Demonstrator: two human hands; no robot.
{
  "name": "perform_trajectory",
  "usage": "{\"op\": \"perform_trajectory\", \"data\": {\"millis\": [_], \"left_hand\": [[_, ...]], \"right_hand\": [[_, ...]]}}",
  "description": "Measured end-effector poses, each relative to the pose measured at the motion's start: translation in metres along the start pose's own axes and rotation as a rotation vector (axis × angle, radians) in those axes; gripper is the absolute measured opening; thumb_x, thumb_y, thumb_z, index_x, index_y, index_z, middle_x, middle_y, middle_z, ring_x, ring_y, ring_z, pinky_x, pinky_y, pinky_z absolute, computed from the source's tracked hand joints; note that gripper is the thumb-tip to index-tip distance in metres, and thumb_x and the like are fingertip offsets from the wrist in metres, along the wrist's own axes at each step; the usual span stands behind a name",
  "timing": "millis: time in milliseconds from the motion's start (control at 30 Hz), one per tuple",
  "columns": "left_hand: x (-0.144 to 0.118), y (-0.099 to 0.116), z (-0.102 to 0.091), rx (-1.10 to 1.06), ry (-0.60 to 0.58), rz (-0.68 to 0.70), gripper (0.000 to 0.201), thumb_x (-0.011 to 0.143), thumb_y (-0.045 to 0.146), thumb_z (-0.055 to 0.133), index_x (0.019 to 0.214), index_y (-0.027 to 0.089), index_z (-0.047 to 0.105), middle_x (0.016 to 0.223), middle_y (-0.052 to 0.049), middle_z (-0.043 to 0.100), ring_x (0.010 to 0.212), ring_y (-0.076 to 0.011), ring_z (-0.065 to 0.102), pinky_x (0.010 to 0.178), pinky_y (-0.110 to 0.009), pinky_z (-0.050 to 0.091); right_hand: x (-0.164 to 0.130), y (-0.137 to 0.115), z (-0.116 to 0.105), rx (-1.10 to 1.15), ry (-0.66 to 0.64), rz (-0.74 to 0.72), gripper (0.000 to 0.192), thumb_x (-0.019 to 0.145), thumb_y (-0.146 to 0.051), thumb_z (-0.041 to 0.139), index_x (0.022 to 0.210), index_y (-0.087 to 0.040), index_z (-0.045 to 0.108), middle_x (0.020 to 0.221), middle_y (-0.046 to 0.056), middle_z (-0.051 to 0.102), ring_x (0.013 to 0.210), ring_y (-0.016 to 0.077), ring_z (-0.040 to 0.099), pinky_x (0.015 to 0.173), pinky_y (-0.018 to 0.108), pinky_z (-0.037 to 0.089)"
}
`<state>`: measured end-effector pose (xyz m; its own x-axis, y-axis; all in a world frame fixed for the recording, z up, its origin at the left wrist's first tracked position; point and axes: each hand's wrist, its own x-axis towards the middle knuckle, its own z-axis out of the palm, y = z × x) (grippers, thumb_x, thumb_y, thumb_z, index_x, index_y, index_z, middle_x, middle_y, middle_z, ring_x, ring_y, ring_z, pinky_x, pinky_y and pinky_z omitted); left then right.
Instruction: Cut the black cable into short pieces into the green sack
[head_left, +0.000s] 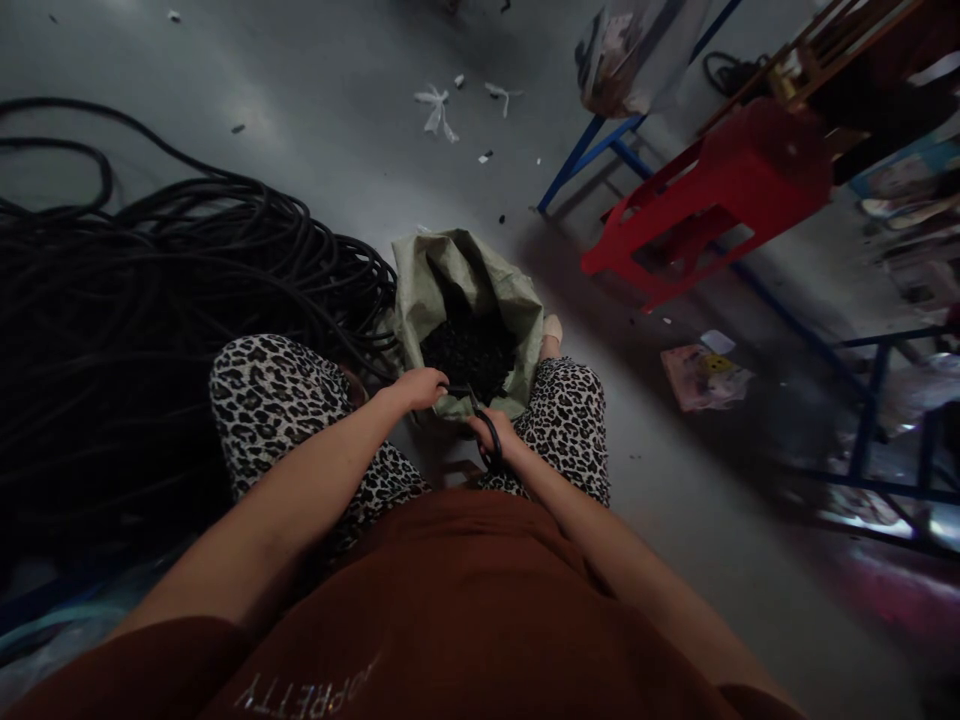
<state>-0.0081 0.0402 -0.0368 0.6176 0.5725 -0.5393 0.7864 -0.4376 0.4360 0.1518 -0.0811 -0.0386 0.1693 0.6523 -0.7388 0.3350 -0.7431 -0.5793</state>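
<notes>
My left hand (420, 388) is closed on a thin black cord (456, 389) whose end sticks out past the fingertips. Close beside it, my right hand (496, 432) grips a pair of scissors (493, 448) with black loop handles. The scissor blades point up and left toward the cord end; whether they touch it is too small to tell. Both hands are over the near rim of an open pale woven sack (409, 280) standing between my knees. Inside lie many small dark pieces (472, 350).
A large heap of black tubing or cord (262, 230) spreads over the floor on the left. To the right are a red plastic stool (720, 190) and blue metal frames (577, 165). White scraps (435, 108) and a printed plastic bag (701, 378) lie on the floor.
</notes>
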Motion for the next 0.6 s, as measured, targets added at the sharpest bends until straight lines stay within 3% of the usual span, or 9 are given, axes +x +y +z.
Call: {"op": "perform_trajectory", "data": {"millis": [233,400,600], "left_hand": [[0.0010,-0.0009,-0.0028,-0.020,0.048,-0.014,0.033,0.087,0.032,0.048,0.114,0.025,0.066,0.109,-0.005,0.071,0.101,-0.0214,0.063,0.080,-0.026,0.047],[0.0017,0.0011,-0.0038,-0.037,0.063,-0.005,0.032,0.087,0.031,0.048,0.112,0.025,0.067,0.107,-0.004,0.071,0.099,-0.0208,0.064,0.078,-0.025,0.047],[0.0001,0.0041,-0.0029,-0.029,0.055,0.022,0.031,0.087,0.031,0.048,0.111,0.025,0.067,0.107,-0.004,0.071,0.099,-0.0205,0.063,0.078,-0.025,0.047]], "right_hand": [[-0.0022,-0.0052,-0.0018,0.185,-0.050,0.070,0.027,0.090,-0.041,0.050,0.081,-0.016,0.054,0.045,-0.004,0.052,0.032,0.0108,0.050,0.033,0.017,0.035],[-0.0053,-0.0050,-0.0002,0.246,-0.170,0.074,0.033,0.090,-0.049,0.049,0.092,-0.017,0.054,0.055,-0.001,0.059,0.042,0.0124,0.058,0.039,0.018,0.041],[-0.0091,-0.0103,-0.0008,0.251,-0.182,0.122,0.039,0.089,-0.054,0.049,0.102,-0.017,0.054,0.062,-0.001,0.060,0.047,0.0123,0.059,0.045,0.020,0.045]]}}
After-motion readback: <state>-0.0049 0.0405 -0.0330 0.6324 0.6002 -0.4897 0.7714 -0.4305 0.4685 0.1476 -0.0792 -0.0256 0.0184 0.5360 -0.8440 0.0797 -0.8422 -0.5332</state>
